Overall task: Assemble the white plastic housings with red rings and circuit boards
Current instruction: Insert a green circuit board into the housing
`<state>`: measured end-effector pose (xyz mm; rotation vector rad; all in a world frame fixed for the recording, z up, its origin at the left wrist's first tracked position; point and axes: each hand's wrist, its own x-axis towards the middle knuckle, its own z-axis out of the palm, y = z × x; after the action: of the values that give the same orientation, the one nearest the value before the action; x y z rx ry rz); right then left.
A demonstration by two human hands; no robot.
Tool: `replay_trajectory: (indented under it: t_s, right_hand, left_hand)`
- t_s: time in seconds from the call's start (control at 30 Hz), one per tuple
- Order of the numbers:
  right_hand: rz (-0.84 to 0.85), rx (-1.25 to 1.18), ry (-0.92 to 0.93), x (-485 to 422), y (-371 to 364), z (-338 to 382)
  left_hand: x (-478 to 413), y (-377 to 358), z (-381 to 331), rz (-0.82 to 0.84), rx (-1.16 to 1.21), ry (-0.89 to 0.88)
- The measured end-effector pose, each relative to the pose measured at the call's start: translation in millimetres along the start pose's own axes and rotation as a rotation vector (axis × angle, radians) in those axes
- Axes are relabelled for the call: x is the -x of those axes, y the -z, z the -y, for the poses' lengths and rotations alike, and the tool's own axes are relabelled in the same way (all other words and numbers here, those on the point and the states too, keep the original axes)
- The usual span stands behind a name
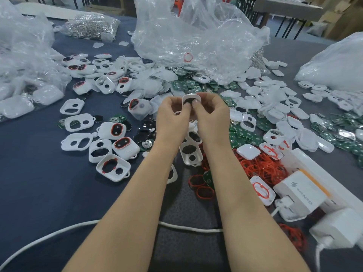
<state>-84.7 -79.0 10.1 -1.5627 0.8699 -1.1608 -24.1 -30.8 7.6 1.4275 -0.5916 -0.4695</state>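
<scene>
The grip is made by both hands together: the left hand [171, 116] and the right hand [212, 114] hold one white housing [191, 99] between them, lifted above the counter [39, 183] in the middle of the view. The fingers of each hand are curled round its sides, and the two thumbs press side by side on its front face, where a dark opening shows. What lies inside the opening I cannot tell, because the thumbs cover part of it. Directly below the wrists more housings lie on the counter, among them a second housing [191, 154] with its two holes facing up. To the left of the forearms there is a group of housings with red rings [115, 130] fitted in them, and near them lie empty housings [71, 107] with only open holes. To the right of the right forearm lies a loose heap of red rings [263, 167], just beside a white power strip [322, 173] that carries a white charger [300, 191]. Green circuit boards [244, 136] are scattered beyond the heap and also further behind the hands. A big clear plastic bag [196, 36] stands crumpled at the far side of the counter, and a smaller bag of metal parts [92, 24] lies at the far left. A white cable [78, 225] runs across the near part of the counter and passes under both forearms.
</scene>
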Motion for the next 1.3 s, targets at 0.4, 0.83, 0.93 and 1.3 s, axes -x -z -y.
replay_trajectory:
  t_s: [0.4,0.83,0.93,1.3]
  right_hand:
    - [0.026,0.211,0.181,10.1,-3.9,9.0]
    - [0.148,-0.764,-0.503,-12.3,19.2,7.2]
    - [0.197,-0.748,-0.571,-11.6,21.2,7.4]
    - [0.148,-0.519,-0.340,-7.2,21.0,9.1]
  left_hand:
    - [2.8,4.5,4.1,-0.189,-0.249,-0.285]
    - [2.8,1.1,-0.7,0.014,-0.109,-0.260]
    - [-0.3,4.7,-2.0,-0.020,0.011,-0.212]
    - [6.3,1.0,-3.2,0.040,0.028,-0.210]
